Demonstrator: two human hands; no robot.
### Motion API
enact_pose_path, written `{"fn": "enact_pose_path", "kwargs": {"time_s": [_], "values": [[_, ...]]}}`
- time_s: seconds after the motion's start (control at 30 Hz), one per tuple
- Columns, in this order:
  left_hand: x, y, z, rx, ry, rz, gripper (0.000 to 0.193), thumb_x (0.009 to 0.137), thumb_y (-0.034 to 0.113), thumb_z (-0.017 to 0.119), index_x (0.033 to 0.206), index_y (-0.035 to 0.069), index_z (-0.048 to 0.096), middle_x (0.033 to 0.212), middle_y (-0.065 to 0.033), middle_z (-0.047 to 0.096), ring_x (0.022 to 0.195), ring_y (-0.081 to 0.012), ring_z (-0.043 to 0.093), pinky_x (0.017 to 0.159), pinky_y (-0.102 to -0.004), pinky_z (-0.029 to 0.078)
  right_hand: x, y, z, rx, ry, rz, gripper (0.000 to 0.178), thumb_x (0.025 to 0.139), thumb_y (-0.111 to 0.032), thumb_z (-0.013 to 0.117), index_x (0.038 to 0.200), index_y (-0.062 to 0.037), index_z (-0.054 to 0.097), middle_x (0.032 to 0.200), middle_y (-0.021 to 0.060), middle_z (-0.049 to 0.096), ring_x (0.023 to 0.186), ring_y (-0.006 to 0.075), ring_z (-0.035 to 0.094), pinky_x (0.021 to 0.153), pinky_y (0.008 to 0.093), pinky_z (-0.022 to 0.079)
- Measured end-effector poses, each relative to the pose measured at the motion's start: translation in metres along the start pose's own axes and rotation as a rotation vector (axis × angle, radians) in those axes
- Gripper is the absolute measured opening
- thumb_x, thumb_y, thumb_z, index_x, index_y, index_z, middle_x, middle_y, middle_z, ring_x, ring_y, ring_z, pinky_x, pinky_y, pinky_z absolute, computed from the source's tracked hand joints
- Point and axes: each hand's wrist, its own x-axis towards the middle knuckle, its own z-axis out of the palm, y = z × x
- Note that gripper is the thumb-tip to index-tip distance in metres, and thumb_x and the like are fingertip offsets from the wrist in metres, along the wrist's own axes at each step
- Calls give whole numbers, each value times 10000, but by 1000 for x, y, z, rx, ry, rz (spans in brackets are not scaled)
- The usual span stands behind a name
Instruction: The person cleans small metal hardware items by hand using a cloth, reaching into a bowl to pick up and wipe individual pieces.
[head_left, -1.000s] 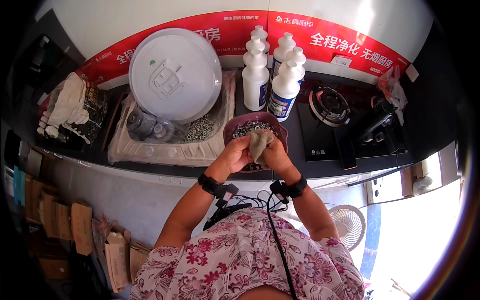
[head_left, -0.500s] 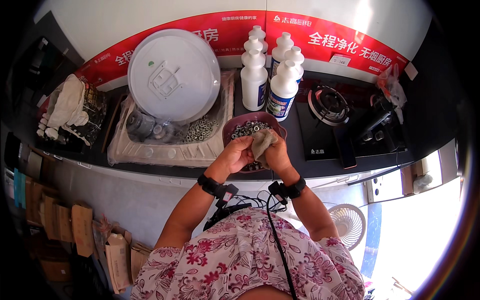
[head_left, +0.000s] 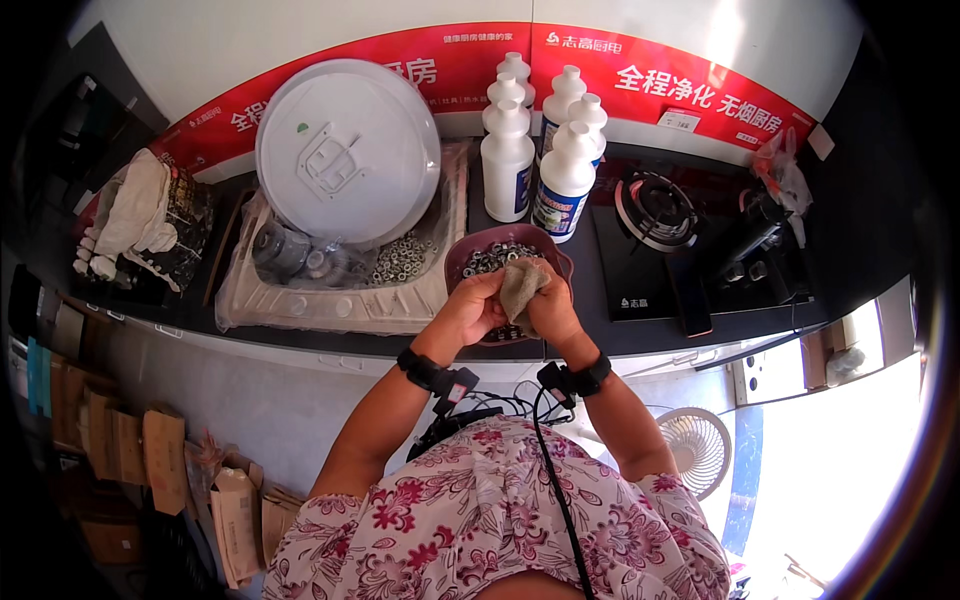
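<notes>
Over a dark pink plastic basin (head_left: 463, 243) my two hands meet, close together. My right hand (head_left: 556, 310) is closed round a greyish-brown cloth (head_left: 520, 287), which bunches up between the hands. Fingers curled and pinched, my left hand (head_left: 472, 310) presses against the cloth's left side; whatever it pinches is hidden. Metal nuts (head_left: 490, 260) fill the part of the basin that shows behind the hands. More loose nuts (head_left: 400, 262) lie in the plastic-wrapped sink (head_left: 340, 312) to the left.
A round white lid-like disc (head_left: 390, 150) leans in the sink. Behind the basin stand several white bottles (head_left: 508, 160). A black gas hob (head_left: 640, 275), with a phone (head_left: 690, 300) on it, is at the right. A bag with white cloth (head_left: 135, 215) sits far left.
Both hands stay over the basin. The cloth between them has shifted slightly in shape, and the fingers have moved a little.
</notes>
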Motion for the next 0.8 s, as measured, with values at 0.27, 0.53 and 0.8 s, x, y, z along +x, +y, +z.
{"fn": "enact_pose_path", "kwargs": {"time_s": [0.27,0.53,0.8], "values": [[4,-4,-11,29,-40,41,213,816,245,529,935,71,560,879,-39,599,792,-153,582,712,-332,480,1,3,0,120,7,39,218,743,-1,501,955,-33,541,867,59,577,793,126,540,698,240,438],[0,-4,-2,37,1,71,200,823,247,514,923,80,561,878,-34,599,791,-152,583,701,-329,484,3,14,1,-12,-17,6,265,704,-44,581,968,-37,549,847,60,580,775,154,551,694,262,443],[1,-2,-5,8,-33,-13,277,828,300,500,984,76,551,920,-46,590,833,-180,573,760,-383,459,1,14,2,70,32,74,213,717,-11,539,930,-22,541,841,83,580,771,161,548,681,264,440]]}}
